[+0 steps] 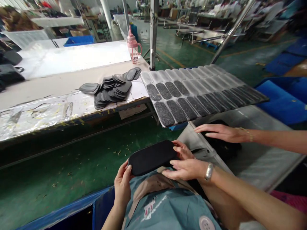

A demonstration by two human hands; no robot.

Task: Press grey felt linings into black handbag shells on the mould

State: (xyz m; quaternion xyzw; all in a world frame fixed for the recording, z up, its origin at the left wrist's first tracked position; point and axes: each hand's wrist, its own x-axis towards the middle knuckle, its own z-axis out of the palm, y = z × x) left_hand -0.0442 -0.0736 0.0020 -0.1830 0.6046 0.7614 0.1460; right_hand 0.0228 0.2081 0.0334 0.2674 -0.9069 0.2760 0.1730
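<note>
Factory floor, black pad (152,157) between left hand (122,185), right hand (185,166)

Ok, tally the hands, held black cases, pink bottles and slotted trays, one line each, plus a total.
Hands: 3 (left hand, right hand, co-worker's hand)
Black case, held: 1
Pink bottle: 1
Slotted tray: 1
Total: 6

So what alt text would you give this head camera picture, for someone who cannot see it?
A person's left hand and right hand hold a black oval case over their lap. A co-worker's hand rests flat on a grey table to the right. Beyond lie a pile of black pieces and a tray of moulds.
</note>
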